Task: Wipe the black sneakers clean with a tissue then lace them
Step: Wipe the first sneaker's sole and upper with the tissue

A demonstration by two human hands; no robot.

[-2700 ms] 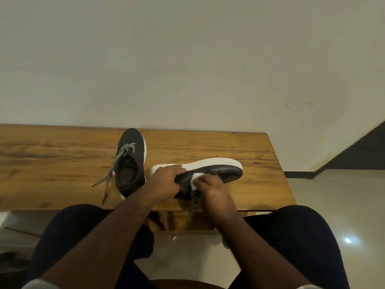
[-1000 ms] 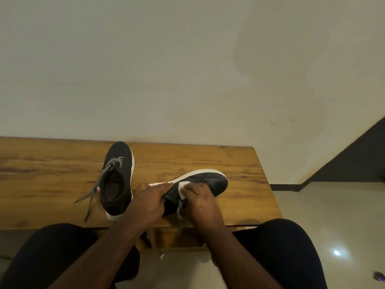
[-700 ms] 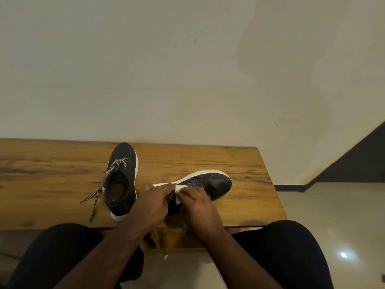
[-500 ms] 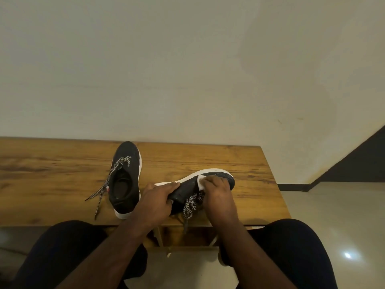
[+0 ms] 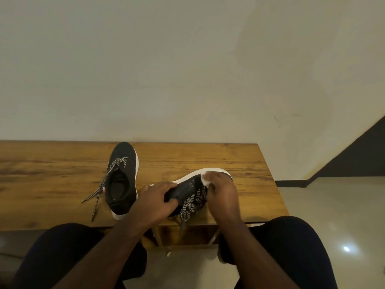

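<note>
Two black sneakers with white soles are on a wooden table point(image 5: 52, 176). The left sneaker point(image 5: 123, 180) stands upright, toe pointing away, its black-and-white lace trailing off to the left. The right sneaker point(image 5: 188, 187) lies tipped on its side, sole facing the wall, toe to the right. My left hand point(image 5: 156, 200) grips its heel end. My right hand point(image 5: 221, 195) presses a white tissue point(image 5: 205, 180) against the toe area; most of the tissue is hidden under my fingers. This sneaker's loose lace point(image 5: 191, 203) hangs over the table's front edge.
The table's right end point(image 5: 268, 178) stops short of a tiled floor point(image 5: 333, 215). A plain wall rises directly behind the table. My knees point(image 5: 291, 243) sit under the front edge, and an open shelf point(image 5: 187, 234) shows below the tabletop.
My right hand has slid the tissue from the sneaker's middle toward its toe. My left hand has kept hold of the heel end. The upright sneaker has not moved.
</note>
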